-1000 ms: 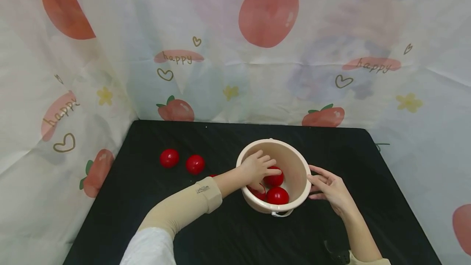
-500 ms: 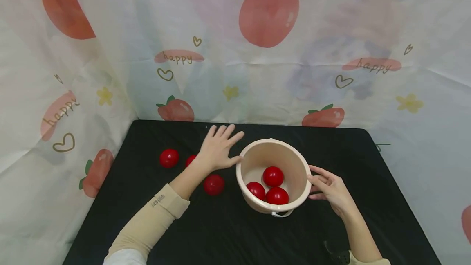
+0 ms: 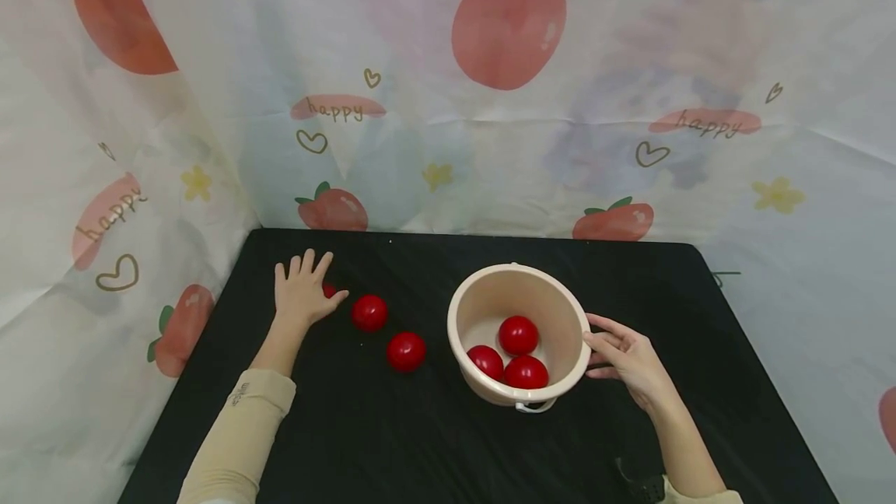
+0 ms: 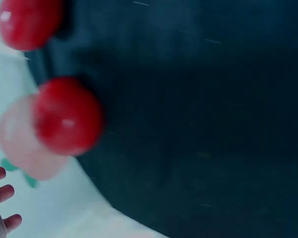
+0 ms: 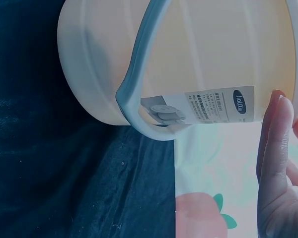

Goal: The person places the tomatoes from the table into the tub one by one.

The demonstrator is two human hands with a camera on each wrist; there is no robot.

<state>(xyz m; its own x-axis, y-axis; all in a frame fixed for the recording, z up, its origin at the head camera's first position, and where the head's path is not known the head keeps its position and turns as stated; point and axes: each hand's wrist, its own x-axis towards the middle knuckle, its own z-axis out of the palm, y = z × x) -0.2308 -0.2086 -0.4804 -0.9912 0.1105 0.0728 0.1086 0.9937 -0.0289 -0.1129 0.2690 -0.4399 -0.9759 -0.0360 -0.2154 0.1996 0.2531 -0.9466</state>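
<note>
My left hand is above the far left of the table, its fingers spread and holding nothing. It partly covers a shiny red ball in the head view. In the left wrist view its fingertips show at the left edge, apart from a blurred red ball. A second red ball and a third lie to the right of that hand. My right hand holds the right rim of a cream plastic bucket, thumb at the rim and fingers along the outer wall. Several red balls sit inside.
A black cloth covers the table. The bucket's handle hangs down its near side, beside a printed label. Behind the table hangs a pale fruit-patterned curtain, which also runs along the left side.
My left hand has come out of the bucket and moved left to the farthest loose ball. The balls in the bucket are uncovered in the head view. My right hand and the bucket stay put.
</note>
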